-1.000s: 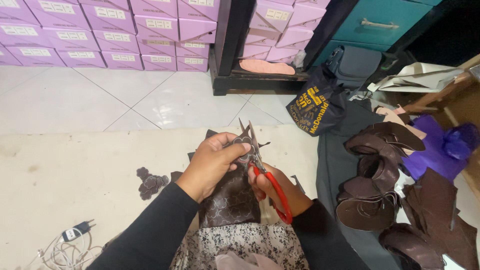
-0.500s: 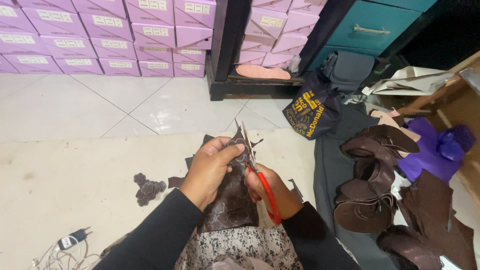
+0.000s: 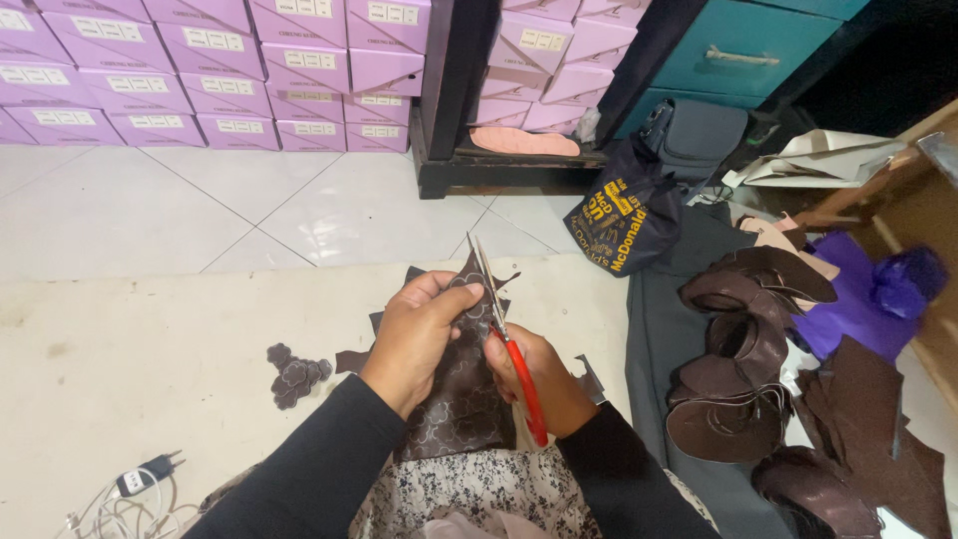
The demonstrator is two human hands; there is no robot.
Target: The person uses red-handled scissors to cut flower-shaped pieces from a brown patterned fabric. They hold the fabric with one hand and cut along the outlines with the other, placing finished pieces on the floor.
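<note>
At the lower middle of the frame our left hand pinches the brown patterned leather piece, fingers closed on its top edge; our right hand is wrapped around the red-handled scissors, blades pointing up beside the leather, with cut scraps lying left on the floor

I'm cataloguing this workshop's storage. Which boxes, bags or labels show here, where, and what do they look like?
Lilac boxes: stacked along the far wall, rectangular, each with a small white end label.
More lilac boxes: beside the dark shelf post.
Dark bag: on the floor right of centre, navy with yellow print.
</note>
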